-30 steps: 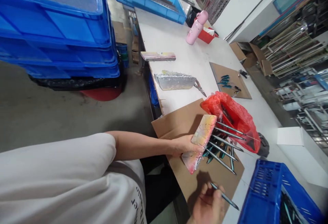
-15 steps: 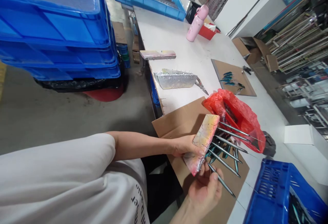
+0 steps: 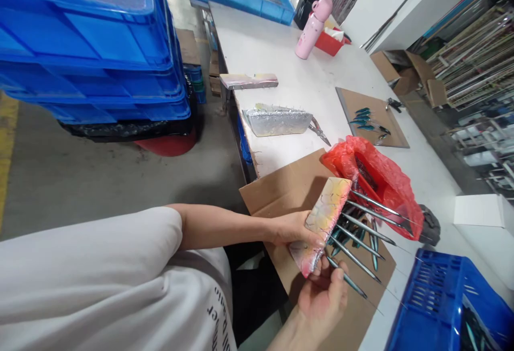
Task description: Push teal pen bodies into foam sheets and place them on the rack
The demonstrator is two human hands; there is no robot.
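Observation:
My left hand point(image 3: 303, 231) is closed around a paint-stained block point(image 3: 329, 206), yellow and pink on its face. Several slim dark spindle-shaped pieces point(image 3: 359, 238) stick out in a row from the block's far edge, with thin wires at their outer ends. At the block's near end, my right hand point(image 3: 323, 292) pinches a teal-grey spindle-shaped piece point(image 3: 348, 278), its inner end close to the block's edge. Whether that end is in the block is hard to see. More teal pieces point(image 3: 374, 241) lie beneath on the cardboard point(image 3: 285, 179).
A red plastic bag point(image 3: 401, 190) lies beyond the block, and a blue crate point(image 3: 431, 292) stands at right. Another coated block point(image 3: 281, 122), pliers point(image 3: 320, 131) and a pink bottle point(image 3: 313, 29) are on the white table point(image 3: 257, 45). Stacked blue crates point(image 3: 88, 83) rise at left.
The view has shifted slightly. The spindle-shaped piece in my right hand sits a little closer to the block's edge, and my right fingers have moved slightly along it.

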